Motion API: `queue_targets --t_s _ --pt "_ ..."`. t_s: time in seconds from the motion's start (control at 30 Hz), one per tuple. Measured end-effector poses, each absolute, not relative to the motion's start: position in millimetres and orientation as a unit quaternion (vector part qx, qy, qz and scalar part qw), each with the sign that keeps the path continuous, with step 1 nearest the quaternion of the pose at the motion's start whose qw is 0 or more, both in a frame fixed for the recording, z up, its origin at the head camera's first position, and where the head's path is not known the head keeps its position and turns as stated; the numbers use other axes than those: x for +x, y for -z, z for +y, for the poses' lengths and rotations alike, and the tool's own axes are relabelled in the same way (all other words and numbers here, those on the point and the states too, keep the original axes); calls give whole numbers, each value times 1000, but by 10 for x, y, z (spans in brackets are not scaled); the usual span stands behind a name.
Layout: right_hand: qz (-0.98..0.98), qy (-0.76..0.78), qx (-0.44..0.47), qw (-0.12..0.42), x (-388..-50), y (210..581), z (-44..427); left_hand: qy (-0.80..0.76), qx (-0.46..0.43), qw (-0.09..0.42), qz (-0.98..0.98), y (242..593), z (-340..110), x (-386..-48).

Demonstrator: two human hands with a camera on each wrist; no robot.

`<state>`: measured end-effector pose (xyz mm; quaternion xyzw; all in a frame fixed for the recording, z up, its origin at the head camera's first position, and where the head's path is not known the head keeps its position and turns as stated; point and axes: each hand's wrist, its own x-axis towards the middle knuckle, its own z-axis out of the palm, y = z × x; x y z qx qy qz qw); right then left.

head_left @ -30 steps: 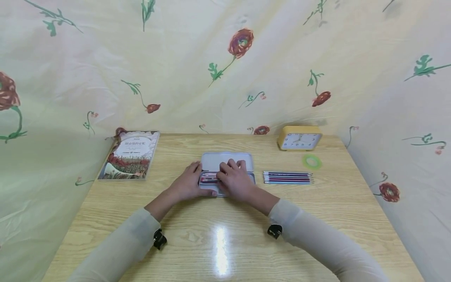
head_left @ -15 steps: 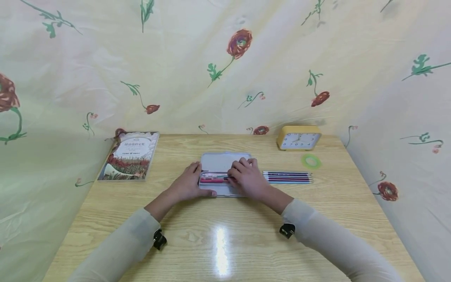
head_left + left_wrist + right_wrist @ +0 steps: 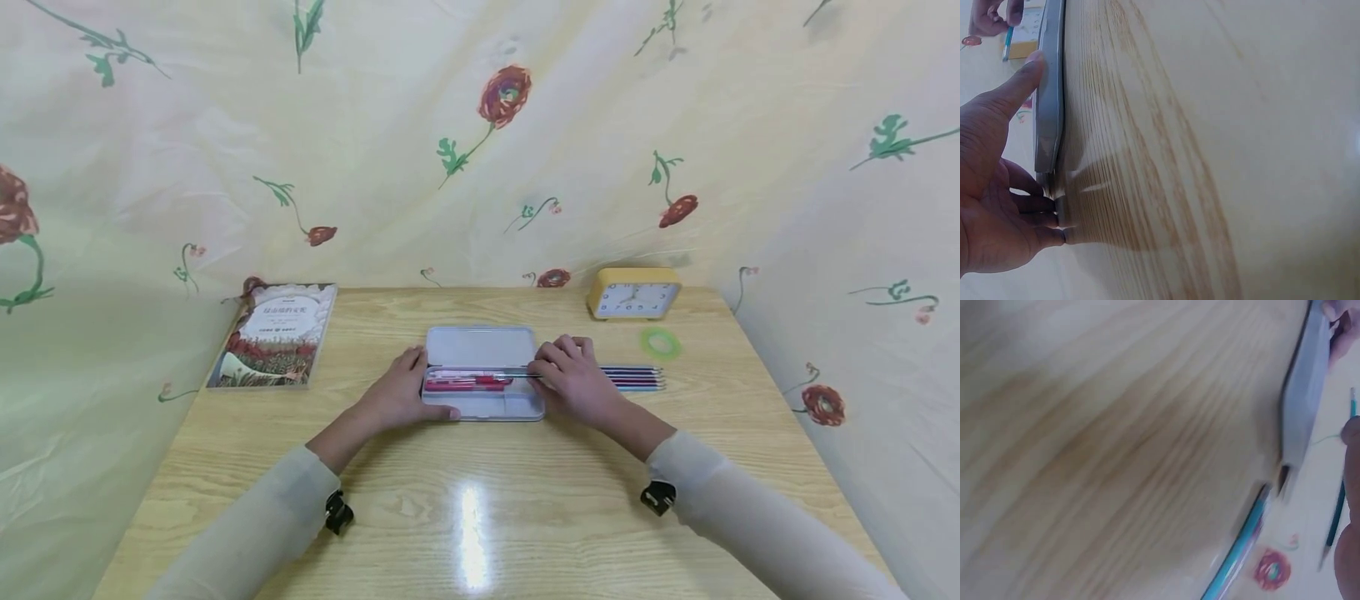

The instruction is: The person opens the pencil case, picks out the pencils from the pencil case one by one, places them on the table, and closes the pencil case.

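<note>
A flat grey metal pencil case [image 3: 483, 408] lies on the table with its lid [image 3: 480, 346] folded back. Inside it are red pens [image 3: 461, 383] and other slim writing tools. My left hand [image 3: 397, 392] grips the case's left end, its thumb [image 3: 1025, 75] along the front wall and the other fingers around the far corner. At the case's right end, my right hand [image 3: 577, 379] pinches a teal pencil [image 3: 1339, 509], raised above the table in the right wrist view. Just right of that hand, several pencils [image 3: 633, 377] lie side by side, partly hidden by it.
On the wooden table [image 3: 405, 517], a book [image 3: 277, 337] lies at the back left. A yellow clock [image 3: 636, 293] stands at the back right, with a green tape roll [image 3: 661, 342] in front of it. A flowered cloth [image 3: 390, 150] hangs behind.
My right hand has moved right, from over the inside of the case to its right end, with the pencil in its fingers. The red pens now show uncovered. My left hand has stayed in place.
</note>
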<state>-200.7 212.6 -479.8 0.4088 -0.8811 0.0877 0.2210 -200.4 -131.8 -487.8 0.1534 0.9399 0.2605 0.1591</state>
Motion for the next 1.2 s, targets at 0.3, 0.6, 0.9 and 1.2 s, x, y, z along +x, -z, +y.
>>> queue_targets --t_s 0.3,0.6,0.9,1.2 --pt "-847 -23 447 287 -1979 4886 2565 -266 160 147 939 4910 -1337 -2006" --pt "-855 -39 428 291 -1932 5003 2917 -263 160 148 940 4897 -1327 -1990" --pt "-871 -51 416 257 -1853 5101 3172 -253 161 148 942 4896 -1335 -2006" --pt "-886 -35 398 236 -1839 5178 3250 -255 162 147 942 4902 -1324 -2016"
